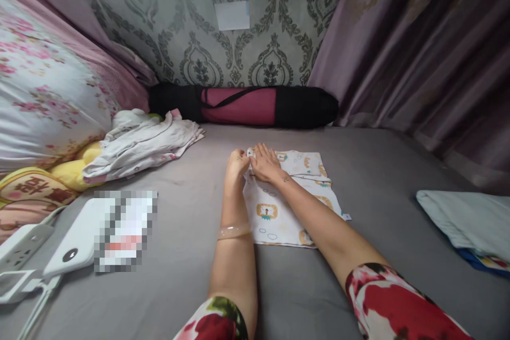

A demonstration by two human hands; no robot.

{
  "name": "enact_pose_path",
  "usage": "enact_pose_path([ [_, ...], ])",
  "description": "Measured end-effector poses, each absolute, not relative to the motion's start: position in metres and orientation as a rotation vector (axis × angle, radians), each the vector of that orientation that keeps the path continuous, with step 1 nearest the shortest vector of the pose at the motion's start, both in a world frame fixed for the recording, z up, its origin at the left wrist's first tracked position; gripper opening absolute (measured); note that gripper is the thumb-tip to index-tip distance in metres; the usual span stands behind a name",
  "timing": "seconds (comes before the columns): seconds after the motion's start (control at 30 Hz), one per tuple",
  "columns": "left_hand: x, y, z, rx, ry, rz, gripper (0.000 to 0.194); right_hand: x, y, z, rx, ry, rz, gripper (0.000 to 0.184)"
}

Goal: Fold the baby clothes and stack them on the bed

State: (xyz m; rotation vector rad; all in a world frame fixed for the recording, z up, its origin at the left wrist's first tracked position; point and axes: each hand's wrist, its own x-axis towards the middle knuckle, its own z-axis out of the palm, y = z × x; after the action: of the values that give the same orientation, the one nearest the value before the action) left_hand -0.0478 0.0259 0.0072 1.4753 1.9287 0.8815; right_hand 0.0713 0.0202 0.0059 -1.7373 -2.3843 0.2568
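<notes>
Cloth [274,228], 1 pc., white w/ orange lion-face print & small grey ovals; lies approx. centre of grey bedsheet [179,265], under & beside the hands. Far section folded, layered edges visible at R; near section spread single-face up, near edge roughly straight. Small white tag [347,217] sticks out at R side.

L hand [239,163]: at far L corner of cloth, fingers curled in, thumb side toward cloth; whether it pinches the fabric, can't tell. Bangle [233,231], pale, translucent, on L forearm. R hand [264,163]: opened flat, fingers extended, palm down on folded section, nothing gripped; just beside L hand. R forearm passes over near section, hiding part of print. Sleeves [394,303]: red/white/green floral.

Surrounds, far side: long bag [239,106], blk w/ maroon mid-panel & blk strap, along patterned wall [274,64]; white card [232,15] on wall above.

L side: floral pillow [51,79]; crumpled white garment [147,141]; yellow soft item [71,172]; white power strip [26,244]; white device [77,239] w/ round blk display; pixelated item [131,228] next to it, unidentifiable.

R side: folded pale fabric [470,218] atop blue fabric [474,263]; mauve curtain [390,64] behind.
</notes>
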Motion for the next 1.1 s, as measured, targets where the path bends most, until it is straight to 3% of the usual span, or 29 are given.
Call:
enact_pose_path([
  [0.23,-0.05,0.027,0.004,1.42,1.951,0.91,0.029,0.056,0.013,-0.01,-1.694,-2.397,0.26,0.06],
  [0.4,-0.047,0.028,0.005,1.463,1.942,0.862,0.028,0.068,0.018,-0.001,-1.626,-2.388,0.442,0.058],
  [0.73,-0.045,0.016,0.01,1.479,2.086,0.73,0.023,0.216,-0.055,0.008,-1.718,-2.119,0.293,0.053],
  [0.93,-0.033,0.005,-0.001,1.487,2.275,0.672,0.033,0.279,-0.11,0.009,-2.091,-1.785,0.445,0.04],
  [1.1,-0.018,-0.011,-0.007,1.599,2.429,0.724,0.042,0.287,-0.139,0.016,-2.138,-1.784,0.515,0.034],
])
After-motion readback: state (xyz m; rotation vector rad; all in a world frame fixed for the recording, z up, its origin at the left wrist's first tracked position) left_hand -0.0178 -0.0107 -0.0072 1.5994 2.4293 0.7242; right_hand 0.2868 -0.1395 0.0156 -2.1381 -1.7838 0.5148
